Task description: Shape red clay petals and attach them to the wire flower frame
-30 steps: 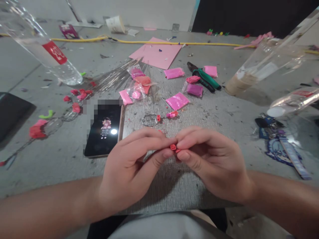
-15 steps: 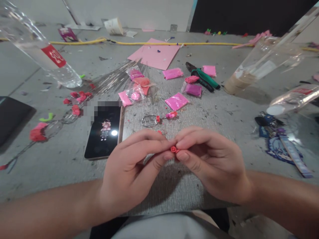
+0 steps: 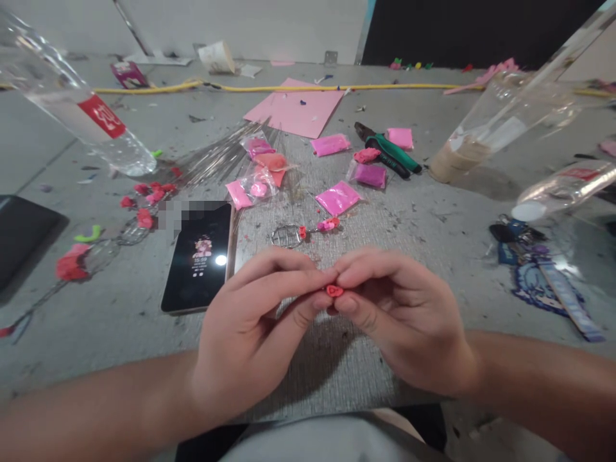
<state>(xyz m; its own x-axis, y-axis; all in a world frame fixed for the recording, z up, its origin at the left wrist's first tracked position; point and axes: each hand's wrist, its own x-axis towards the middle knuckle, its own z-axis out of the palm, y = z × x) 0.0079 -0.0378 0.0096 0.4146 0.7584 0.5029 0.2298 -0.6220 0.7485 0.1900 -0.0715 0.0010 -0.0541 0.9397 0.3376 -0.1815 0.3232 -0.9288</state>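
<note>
Between the fingertips of both hands is a small red clay rose [image 3: 333, 290], its rolled spiral facing me. My left hand [image 3: 262, 314] pinches it from the left with thumb and forefinger. From the right, thumb and fingers of my right hand [image 3: 404, 314] press on it too. Just beyond the hands lies a small wire racket shape [image 3: 287, 236] with red and pink clay [image 3: 328, 224] on its handle. A phone [image 3: 197, 256] with a lit screen rests beside my left hand.
Packets of pink clay [image 3: 338, 198], green-handled pliers [image 3: 392, 154] and a bundle of wires [image 3: 216, 154] lie farther back. A water bottle [image 3: 110, 128] stands left, a plastic cup [image 3: 462, 154] right. Keys with charms [image 3: 539, 282] lie at the right. More clay-covered wire [image 3: 72, 262] is at the left.
The red rose has turned slightly between my fingertips, and its spiral looks wider now. My right hand has shifted a little to the left. The whole view has moved slightly.
</note>
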